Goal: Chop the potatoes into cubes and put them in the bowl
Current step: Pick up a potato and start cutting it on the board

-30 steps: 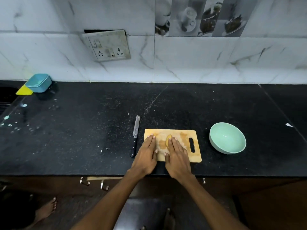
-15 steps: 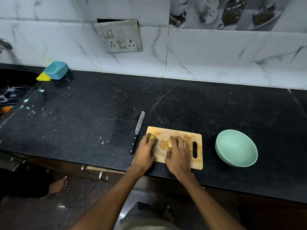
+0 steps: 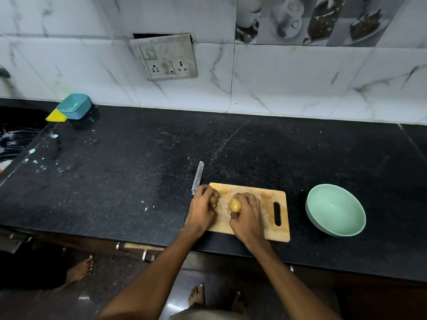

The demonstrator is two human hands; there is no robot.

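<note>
Potatoes on wooden cutting board (image 3: 275,199): left hand (image 3: 202,210) grips one potato (image 3: 214,200), right hand (image 3: 248,218) grips another (image 3: 235,205); knife (image 3: 198,177) at board's 10 o'clock, mint bowl (image 3: 335,210) at 3 o'clock on worktop (image 3: 115,181)

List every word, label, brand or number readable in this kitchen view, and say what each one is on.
No text can be read anywhere in this view.
Switch and socket plate: no legible marking.
Picture tiles: cups and food only, no words.
Knife, cutting board, green bowl, blue box: no label or brand visible.
</note>
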